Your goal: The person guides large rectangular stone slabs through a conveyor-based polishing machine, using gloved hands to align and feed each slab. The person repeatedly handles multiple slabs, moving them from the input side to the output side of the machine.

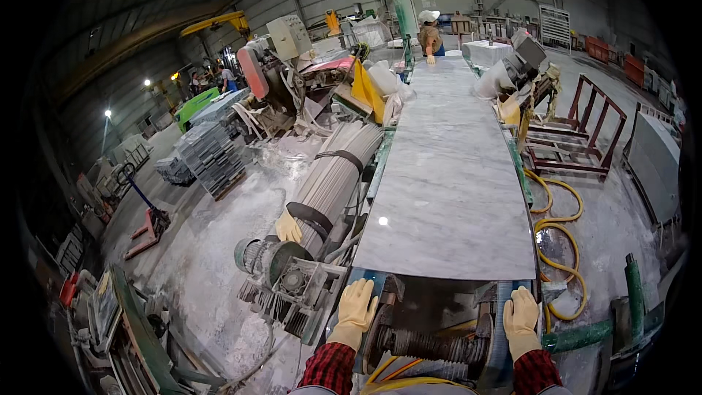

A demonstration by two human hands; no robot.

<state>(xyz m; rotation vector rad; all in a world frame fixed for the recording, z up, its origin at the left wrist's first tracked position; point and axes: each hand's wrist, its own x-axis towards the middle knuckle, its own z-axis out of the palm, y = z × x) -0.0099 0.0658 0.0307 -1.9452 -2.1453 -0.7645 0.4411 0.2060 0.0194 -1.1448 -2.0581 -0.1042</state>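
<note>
A long polished slab (pixel 462 168) of white stone with grey veins lies flat on the green-framed conveyor, its near edge just beyond my hands. My left hand (pixel 355 313), in a cream rubber glove, rests open with its fingers stretched out on the blue strip (pixel 371 278) at the left side of the frame. On the right, my right hand (pixel 521 316), gloved alike, lies open on the other blue strip (pixel 504 294), fingers pointing at the slab. Both hands look empty and apart from the slab. Between them sits a dark ridged roller (pixel 435 344).
A motor (pixel 267 260) stands left of the frame, beside a strapped long bundle (pixel 333 168) with a loose glove (pixel 288 227). Yellow hoses (pixel 574 263) coil on the floor at right, near a red metal rack (pixel 574 132). A co-worker (pixel 430 33) stands at the slab's far end.
</note>
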